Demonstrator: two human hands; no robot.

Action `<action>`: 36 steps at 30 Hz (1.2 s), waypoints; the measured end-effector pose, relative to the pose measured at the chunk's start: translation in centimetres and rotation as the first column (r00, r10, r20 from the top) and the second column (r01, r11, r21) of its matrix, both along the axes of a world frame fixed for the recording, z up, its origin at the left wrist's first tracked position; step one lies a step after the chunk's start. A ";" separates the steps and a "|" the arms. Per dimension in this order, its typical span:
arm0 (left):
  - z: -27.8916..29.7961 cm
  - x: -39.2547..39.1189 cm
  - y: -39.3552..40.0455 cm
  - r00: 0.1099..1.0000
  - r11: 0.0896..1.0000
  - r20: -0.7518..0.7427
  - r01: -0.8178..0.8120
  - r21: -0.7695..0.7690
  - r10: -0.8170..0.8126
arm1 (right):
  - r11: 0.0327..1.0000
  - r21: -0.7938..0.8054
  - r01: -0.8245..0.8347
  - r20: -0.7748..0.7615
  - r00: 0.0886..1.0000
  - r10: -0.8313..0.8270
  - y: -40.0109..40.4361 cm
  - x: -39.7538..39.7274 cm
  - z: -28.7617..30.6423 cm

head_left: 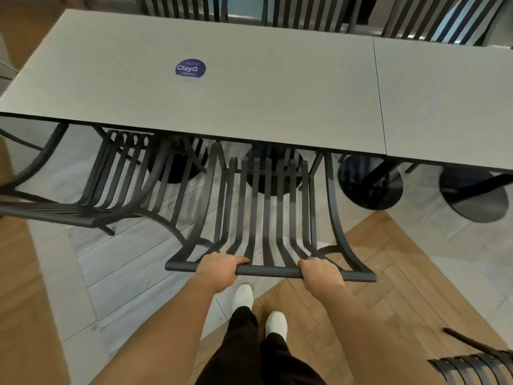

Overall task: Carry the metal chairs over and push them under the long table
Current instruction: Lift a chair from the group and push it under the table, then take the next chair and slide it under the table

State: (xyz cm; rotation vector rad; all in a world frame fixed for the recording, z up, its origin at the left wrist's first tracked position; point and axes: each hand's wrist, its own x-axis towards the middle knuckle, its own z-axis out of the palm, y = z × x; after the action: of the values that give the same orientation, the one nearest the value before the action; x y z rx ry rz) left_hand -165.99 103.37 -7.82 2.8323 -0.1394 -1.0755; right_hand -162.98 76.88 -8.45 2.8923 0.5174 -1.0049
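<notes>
- Head view: both hands clamp the chair's top rail, left hand (219, 269) and right hand (319, 272) curled round it, spaced apart.
- The chair (266, 218) has its seat partly under the long table (222, 87), beside another chair (111, 184) already tucked in.
- Pushing step, looks nearly done; next calls for a straight shove, minding the table base (273, 176).

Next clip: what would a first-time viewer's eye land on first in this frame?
Both hands, the left hand and right hand, grip the top rail of a black slatted metal chair at centre, its seat partly under the long grey table. Next comes the round blue sticker on the tabletop, upper left of centre. Another slatted chair sits to the left, at the table's near edge.
</notes>
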 end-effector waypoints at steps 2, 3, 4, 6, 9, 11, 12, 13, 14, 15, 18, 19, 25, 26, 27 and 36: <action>-0.1 1.5 0.5 1.000 1.000 -0.008 0.010 0.008 -0.010 | 1.000 -0.004 -0.002 0.000 1.000 0.002 0.4 1.3 -0.1; -0.2 2.2 0.8 1.000 1.000 -0.014 0.017 0.011 -0.017 | 1.000 -0.010 -0.003 0.001 1.000 0.003 0.6 1.8 -0.1; -0.3 2.8 1.1 1.000 1.000 -0.016 0.024 0.011 -0.024 | 1.000 -0.010 0.001 0.002 1.000 -0.001 0.8 2.2 -0.2; -0.3 3.9 1.5 0.999 0.999 -0.011 0.037 0.014 -0.037 | 1.000 0.000 0.020 0.004 1.000 -0.020 1.3 3.0 -0.3; -0.4 5.4 2.2 0.999 0.999 -0.009 0.044 0.009 -0.044 | 0.999 0.012 0.040 -0.006 0.999 -0.040 1.8 4.0 -0.3; -0.6 5.8 2.4 0.999 0.999 -0.001 0.046 -0.011 -0.046 | 0.999 0.018 0.050 -0.022 0.999 -0.050 1.9 4.4 -0.3; -0.7 6.0 2.5 0.999 0.999 -0.001 0.043 -0.029 -0.043 | 0.998 0.022 0.057 -0.034 0.998 -0.056 1.9 4.6 -0.2; -0.8 6.0 2.6 0.999 0.998 0.000 0.042 -0.047 -0.042 | 0.997 0.030 0.067 -0.045 0.997 -0.065 2.0 4.7 -0.1; -0.9 6.1 2.7 0.999 0.997 0.000 0.043 -0.068 -0.043 | 0.996 0.041 0.082 -0.060 0.995 -0.079 2.0 4.8 0.0; -0.9 6.1 2.8 0.999 0.995 -0.007 0.042 -0.091 -0.043 | 0.993 0.056 0.103 -0.079 0.992 -0.098 2.1 4.9 0.2; -0.9 6.4 2.9 0.996 0.987 -0.080 0.012 -0.162 -0.026 | 0.979 0.093 0.184 -0.140 0.976 -0.170 2.3 4.9 0.7; -0.9 6.5 3.0 0.993 0.984 -0.118 -0.004 -0.179 -0.017 | 0.973 0.097 0.209 -0.147 0.970 -0.193 2.4 4.9 0.9; 0.4 7.7 2.4 0.975 0.975 -0.220 -0.011 -0.224 -0.040 | 0.944 0.113 0.311 -0.124 0.947 -0.297 1.4 3.8 2.9; 0.8 7.9 1.8 0.978 0.973 -0.204 0.003 -0.229 -0.051 | 0.937 0.115 0.331 -0.108 0.941 -0.319 1.1 3.5 3.3; 1.1 8.0 1.0 0.981 0.973 -0.183 0.025 -0.229 -0.069 | 0.928 0.120 0.354 -0.093 0.934 -0.344 0.8 3.1 3.6; 5.2 7.5 -11.7 0.915 0.865 0.178 0.402 -0.300 -0.363 | 0.736 0.261 0.625 0.083 0.745 -0.662 -5.5 -3.9 7.2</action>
State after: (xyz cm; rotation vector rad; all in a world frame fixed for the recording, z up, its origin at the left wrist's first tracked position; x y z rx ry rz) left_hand -158.52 91.64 -2.63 2.6097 -0.8451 -0.8413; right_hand -166.86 71.41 -1.26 3.3950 -0.4811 -0.7440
